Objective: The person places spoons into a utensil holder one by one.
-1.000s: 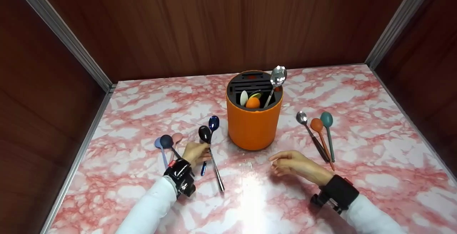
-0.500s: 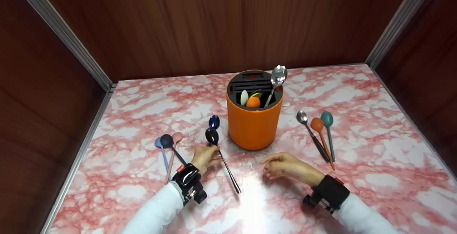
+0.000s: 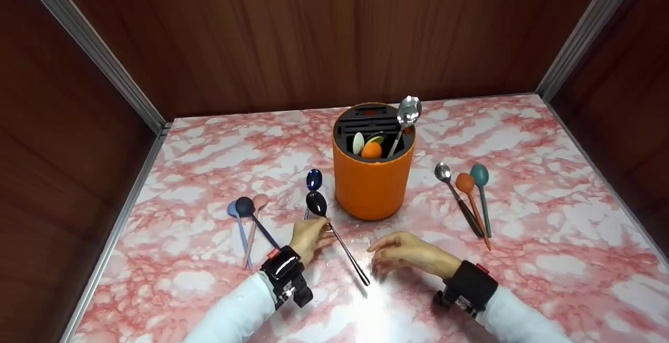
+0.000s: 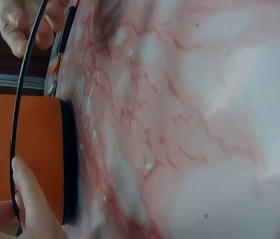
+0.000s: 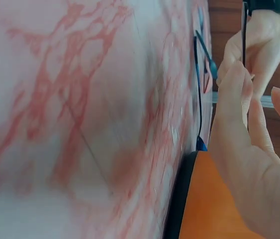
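Note:
My left hand [image 3: 310, 237] pinches a black spoon [image 3: 316, 203] by its handle just below the bowl. In the left wrist view the thin black handle [image 4: 20, 92] runs up between thumb and fingers, raised off the table. My right hand [image 3: 410, 253] hovers at the right of the handle's lower end, fingers relaxed and holding nothing; in the right wrist view its fingers [image 5: 229, 107] overlap the handle. Behind the black spoon lies a blue spoon [image 3: 314, 179], its handle partly hidden by my left hand. An orange utensil holder [image 3: 372, 189] stands behind both hands.
The holder contains a silver slotted spoon [image 3: 408, 112], an orange spoon [image 3: 371, 150] and a white one [image 3: 358, 143]. On the left lie light blue, dark navy [image 3: 244, 207] and pink spoons [image 3: 260, 201]. Silver [image 3: 442, 172], orange [image 3: 464, 182] and green spoons [image 3: 479, 174] lie on the right.
My left hand has carried the black spoon to the right, away from the blue spoon's handle, with its handle end swinging right. My right hand has moved left toward it.

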Demonstrator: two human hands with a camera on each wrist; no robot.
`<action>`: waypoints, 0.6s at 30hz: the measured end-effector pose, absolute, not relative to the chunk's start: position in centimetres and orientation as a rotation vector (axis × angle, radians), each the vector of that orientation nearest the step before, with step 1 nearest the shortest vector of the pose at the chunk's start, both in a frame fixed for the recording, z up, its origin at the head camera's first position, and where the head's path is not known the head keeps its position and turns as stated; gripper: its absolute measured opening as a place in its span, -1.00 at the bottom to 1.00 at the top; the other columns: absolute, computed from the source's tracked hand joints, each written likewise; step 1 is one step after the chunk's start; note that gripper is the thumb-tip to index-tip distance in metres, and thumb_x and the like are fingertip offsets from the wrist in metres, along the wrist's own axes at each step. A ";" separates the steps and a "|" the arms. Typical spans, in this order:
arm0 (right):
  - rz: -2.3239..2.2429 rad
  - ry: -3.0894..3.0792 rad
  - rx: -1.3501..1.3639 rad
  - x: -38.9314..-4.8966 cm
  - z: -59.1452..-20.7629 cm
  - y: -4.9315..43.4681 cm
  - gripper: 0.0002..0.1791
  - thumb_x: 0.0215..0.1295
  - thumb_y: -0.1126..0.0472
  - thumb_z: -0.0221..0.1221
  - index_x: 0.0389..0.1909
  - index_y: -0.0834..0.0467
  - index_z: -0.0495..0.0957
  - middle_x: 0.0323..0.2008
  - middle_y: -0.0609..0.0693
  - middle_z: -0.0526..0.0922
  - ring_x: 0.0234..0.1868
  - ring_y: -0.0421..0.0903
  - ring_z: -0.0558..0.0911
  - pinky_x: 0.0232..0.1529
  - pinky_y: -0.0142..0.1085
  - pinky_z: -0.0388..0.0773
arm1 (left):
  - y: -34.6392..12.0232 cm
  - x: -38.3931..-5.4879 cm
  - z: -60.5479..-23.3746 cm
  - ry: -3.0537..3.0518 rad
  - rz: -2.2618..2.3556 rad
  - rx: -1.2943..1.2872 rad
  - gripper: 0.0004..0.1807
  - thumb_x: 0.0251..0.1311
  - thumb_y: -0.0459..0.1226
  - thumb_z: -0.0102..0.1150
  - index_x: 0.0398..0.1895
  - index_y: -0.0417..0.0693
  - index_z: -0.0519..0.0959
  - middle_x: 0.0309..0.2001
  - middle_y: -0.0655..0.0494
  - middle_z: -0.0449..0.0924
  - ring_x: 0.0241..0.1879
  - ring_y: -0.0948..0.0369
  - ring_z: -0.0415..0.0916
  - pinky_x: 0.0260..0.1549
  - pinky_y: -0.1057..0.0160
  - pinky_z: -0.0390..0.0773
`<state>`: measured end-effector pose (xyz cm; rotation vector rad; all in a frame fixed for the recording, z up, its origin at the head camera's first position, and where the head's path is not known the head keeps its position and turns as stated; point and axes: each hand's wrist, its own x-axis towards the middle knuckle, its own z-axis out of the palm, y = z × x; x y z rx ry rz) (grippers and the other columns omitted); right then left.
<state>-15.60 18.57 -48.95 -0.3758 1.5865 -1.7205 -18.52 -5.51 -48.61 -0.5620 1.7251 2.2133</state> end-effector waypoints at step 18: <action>-1.668 1.701 -0.273 -15.0 -49.6 17.1 -0.57 0.25 0.37 0.17 0.07 0.57 0.47 -0.26 -0.10 0.71 -0.28 -0.28 0.66 -0.17 -0.46 0.67 | -4.3 -17.4 -48.0 1.672 2.320 -0.495 -0.79 0.25 -0.52 -0.07 -0.11 -0.55 0.41 -0.56 0.13 0.48 -0.62 0.35 0.56 -0.38 0.33 0.75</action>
